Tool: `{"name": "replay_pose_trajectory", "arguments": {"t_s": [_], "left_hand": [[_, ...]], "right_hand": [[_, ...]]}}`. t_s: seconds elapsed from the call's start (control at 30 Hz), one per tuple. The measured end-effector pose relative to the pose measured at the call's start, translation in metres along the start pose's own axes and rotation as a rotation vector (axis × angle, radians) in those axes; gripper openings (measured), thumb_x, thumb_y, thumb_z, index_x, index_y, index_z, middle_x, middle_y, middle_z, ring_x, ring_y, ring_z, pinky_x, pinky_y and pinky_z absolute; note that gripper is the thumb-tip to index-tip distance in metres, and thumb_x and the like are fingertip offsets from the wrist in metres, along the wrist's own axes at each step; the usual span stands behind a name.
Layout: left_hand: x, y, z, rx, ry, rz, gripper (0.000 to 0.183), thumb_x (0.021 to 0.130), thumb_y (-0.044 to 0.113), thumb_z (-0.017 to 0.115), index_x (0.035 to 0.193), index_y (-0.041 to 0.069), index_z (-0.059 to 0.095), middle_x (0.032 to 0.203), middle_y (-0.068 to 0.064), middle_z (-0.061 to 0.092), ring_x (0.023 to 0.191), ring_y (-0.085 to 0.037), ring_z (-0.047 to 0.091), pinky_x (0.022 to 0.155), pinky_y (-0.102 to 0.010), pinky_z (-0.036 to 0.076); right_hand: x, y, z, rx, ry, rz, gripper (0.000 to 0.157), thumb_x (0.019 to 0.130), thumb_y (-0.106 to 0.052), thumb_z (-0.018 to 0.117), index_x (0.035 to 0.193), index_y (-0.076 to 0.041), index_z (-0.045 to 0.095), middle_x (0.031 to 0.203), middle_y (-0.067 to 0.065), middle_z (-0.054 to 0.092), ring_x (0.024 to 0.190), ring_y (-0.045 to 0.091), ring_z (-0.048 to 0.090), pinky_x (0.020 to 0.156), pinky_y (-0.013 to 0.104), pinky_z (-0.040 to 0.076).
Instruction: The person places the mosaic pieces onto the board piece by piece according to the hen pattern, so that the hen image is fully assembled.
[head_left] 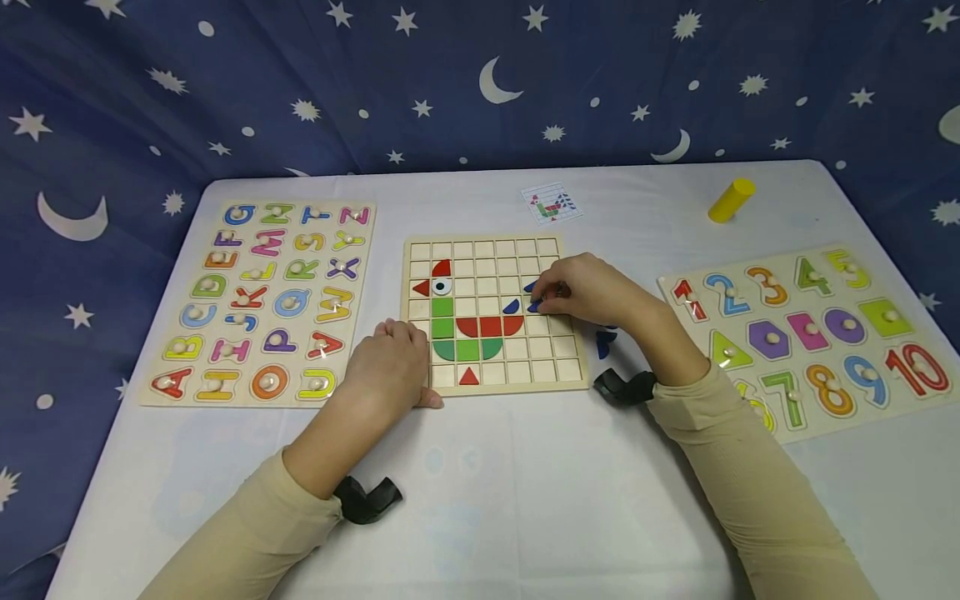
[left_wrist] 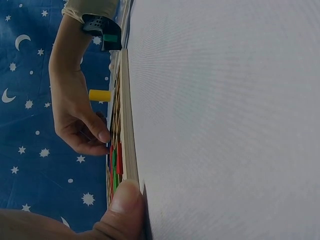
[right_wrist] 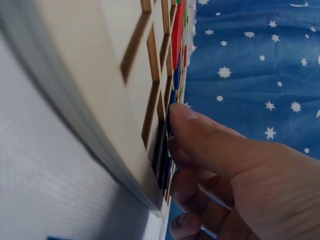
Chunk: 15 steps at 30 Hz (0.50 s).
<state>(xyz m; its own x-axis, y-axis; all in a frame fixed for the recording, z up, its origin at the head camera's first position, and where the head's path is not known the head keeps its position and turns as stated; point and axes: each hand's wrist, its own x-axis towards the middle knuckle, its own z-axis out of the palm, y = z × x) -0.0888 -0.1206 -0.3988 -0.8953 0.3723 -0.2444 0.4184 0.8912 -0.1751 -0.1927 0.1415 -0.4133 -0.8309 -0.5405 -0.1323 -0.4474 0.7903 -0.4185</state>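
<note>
A wooden grid board (head_left: 546, 370) lies mid-table with a bird shape of coloured pieces in its squares: red, green, an eye tile and blue pieces. My left hand (head_left: 386, 364) grips the board's near left corner, its thumb (left_wrist: 126, 200) against the near edge. Over the board's right side, my right hand (head_left: 588, 289) pinches a small blue piece (right_wrist: 171, 112) between thumb and fingers, low at the squares. One blue petal-shaped piece (head_left: 512, 307) sits in a square just left of it, and another blue piece (head_left: 529, 287) shows by the fingertips.
Loose blue pieces (head_left: 604, 342) lie on the table beneath the right wrist. A picture card (head_left: 552, 203) showing a bird lies behind the board. An alphabet puzzle board (head_left: 157, 398) is at left, a number puzzle board (head_left: 765, 321) at right. A yellow cylinder (head_left: 731, 201) stands at the back right.
</note>
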Motion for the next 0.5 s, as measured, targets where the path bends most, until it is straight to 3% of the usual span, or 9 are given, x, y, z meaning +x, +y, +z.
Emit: {"name": "replay_pose_trajectory", "arguments": {"t_s": [0.27,0.5], "left_hand": [[0.001,0.0,0.001,0.005,-0.007,0.001,0.099,0.072,0.061,0.068,0.127,-0.018,0.046,0.122,-0.036,0.054,0.114,-0.044,0.057,0.084,-0.046,0.055],[0.001,0.0,0.0,0.002,-0.015,0.0,0.099,0.072,0.061,0.069,0.128,-0.017,0.046,0.123,-0.035,0.054,0.114,-0.043,0.057,0.085,-0.045,0.054]], "right_hand": [[-0.004,0.008,-0.01,0.051,-0.03,-0.041,0.016,0.086,-0.02,0.07,0.101,-0.016,0.073,0.083,-0.001,0.064,0.077,0.015,0.054,0.071,0.029,0.044],[-0.024,0.04,-0.04,0.04,-0.128,0.095,0.017,0.085,-0.013,0.07,0.102,-0.016,0.07,0.081,0.0,0.061,0.077,0.016,0.054,0.07,0.03,0.044]]}}
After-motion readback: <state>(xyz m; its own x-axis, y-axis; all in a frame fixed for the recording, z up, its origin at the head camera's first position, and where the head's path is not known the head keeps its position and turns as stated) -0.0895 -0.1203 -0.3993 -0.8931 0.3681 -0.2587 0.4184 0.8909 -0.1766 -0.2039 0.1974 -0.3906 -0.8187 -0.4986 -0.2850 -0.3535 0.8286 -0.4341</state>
